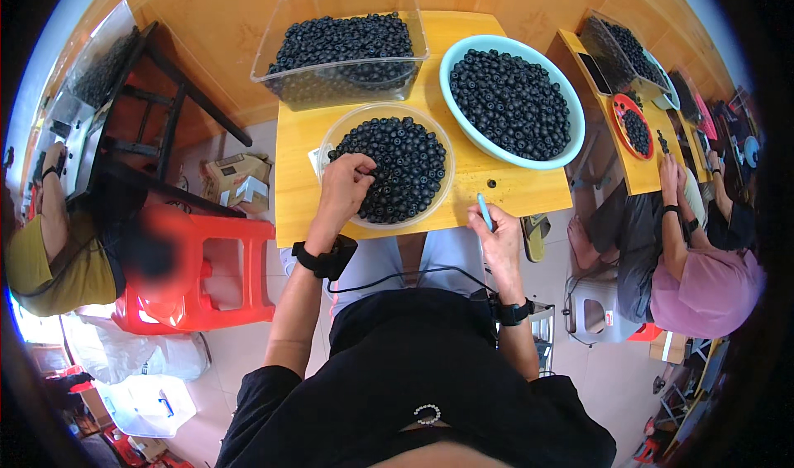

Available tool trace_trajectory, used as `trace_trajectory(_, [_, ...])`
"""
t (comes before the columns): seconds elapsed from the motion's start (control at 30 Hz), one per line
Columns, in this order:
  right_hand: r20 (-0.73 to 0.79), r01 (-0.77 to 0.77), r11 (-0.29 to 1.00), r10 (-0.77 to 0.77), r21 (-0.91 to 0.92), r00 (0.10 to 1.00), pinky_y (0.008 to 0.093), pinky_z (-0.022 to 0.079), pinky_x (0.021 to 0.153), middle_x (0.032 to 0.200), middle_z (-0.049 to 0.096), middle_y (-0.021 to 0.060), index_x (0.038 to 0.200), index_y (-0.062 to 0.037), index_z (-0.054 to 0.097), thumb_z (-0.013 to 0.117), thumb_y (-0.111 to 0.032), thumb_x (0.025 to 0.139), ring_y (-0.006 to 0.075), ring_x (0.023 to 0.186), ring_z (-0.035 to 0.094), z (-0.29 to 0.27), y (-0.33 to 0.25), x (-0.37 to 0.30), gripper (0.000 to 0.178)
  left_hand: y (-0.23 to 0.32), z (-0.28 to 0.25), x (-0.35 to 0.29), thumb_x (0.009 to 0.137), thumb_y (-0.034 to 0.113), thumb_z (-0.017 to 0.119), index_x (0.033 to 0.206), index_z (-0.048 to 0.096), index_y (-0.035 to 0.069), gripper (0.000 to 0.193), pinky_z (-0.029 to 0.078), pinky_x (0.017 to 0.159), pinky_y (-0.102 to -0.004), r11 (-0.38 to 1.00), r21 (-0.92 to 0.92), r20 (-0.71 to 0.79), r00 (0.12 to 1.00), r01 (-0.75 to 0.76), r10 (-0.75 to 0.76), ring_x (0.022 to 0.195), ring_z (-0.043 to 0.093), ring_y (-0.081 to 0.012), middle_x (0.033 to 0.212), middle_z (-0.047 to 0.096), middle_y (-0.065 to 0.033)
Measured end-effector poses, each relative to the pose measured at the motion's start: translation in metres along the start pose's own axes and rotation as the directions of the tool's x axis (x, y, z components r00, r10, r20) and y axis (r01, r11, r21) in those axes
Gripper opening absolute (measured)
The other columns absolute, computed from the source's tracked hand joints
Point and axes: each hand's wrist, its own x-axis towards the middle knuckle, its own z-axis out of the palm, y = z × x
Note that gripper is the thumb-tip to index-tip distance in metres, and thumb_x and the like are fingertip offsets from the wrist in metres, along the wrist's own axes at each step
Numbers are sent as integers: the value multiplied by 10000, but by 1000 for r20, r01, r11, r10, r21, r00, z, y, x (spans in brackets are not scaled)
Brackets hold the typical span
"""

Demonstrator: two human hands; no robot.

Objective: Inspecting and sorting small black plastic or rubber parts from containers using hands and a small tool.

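My left hand (346, 188) reaches over the left rim of a round clear tub (449, 181) full of small black beads with holes (405, 166). Its fingers are pinched together at the beads, and whatever is between them is hidden. My right hand (497, 238), at the table's front edge, is closed round a slim light-blue pen-like tool (485, 211) that points away from me. One loose black bead (491, 183) lies on the wood just beyond the tool's tip.
Behind the tub stand a clear rectangular bin (347, 94) and a pale-blue basin (533, 161), both full of black beads, on the yellow table (298, 211). A red stool (231, 273) is at left. Seated people work at both sides, with a red-orange tray (618, 119) at right.
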Motion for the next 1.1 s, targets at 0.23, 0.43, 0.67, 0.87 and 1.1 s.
trace_trajectory(0.23, [15, -7, 1000, 7, -29, 1000, 220, 425, 562, 648, 613, 34, 874, 9, 655, 629, -106, 803, 69, 601, 534, 4, -1, -1, 138, 11, 21, -1, 636, 30, 701, 805, 614, 34, 190, 474, 605, -317, 908, 419, -43, 998, -30, 52, 645, 584, -242, 805, 610, -109])
trace_trajectory(0.43, [16, -20, 1000, 20, -18, 1000, 232, 437, 570, 649, 623, 53, 876, 11, 655, 627, -109, 804, 86, 609, 560, 3, 5, -2, 143, -3, 18, 3, 695, 19, 657, 862, 607, 19, 175, 485, 639, -289, 980, 198, -23, 1000, -5, 10, 680, 608, -203, 790, 610, -99])
trace_trajectory(0.67, [27, -6, 1000, 7, -13, 1000, 223, 425, 557, 630, 612, 36, 867, 9, 656, 635, -116, 799, 72, 592, 541, 4, 1, -3, 144, 37, -4, -5, 853, 34, 530, 1018, 557, -13, 174, 515, 719, -258, 451, -774, 428, 892, 444, -143, 804, 620, -165, 925, 589, -74])
trace_trajectory(0.87, [92, 56, 998, -52, -42, 994, 227, 428, 566, 688, 625, 52, 904, 17, 648, 640, -125, 797, 75, 625, 547, 6, -33, -10, 178, 53, 17, -22, 853, 60, 559, 1109, 561, -27, 271, 504, 769, -238, 133, -858, 508, 857, 496, 82, 829, 608, -125, 969, 618, -87])
trace_trajectory(1.1, [116, 332, 937, -319, -112, 941, 269, 453, 563, 754, 636, 138, 922, 13, 635, 590, -165, 833, 191, 633, 609, 3, -70, -18, 204, 64, 37, -29, 851, 45, 568, 1037, 569, 2, 190, 509, 752, -243, 70, -839, 543, 827, 539, 145, 812, 605, -117, 915, 612, -58])
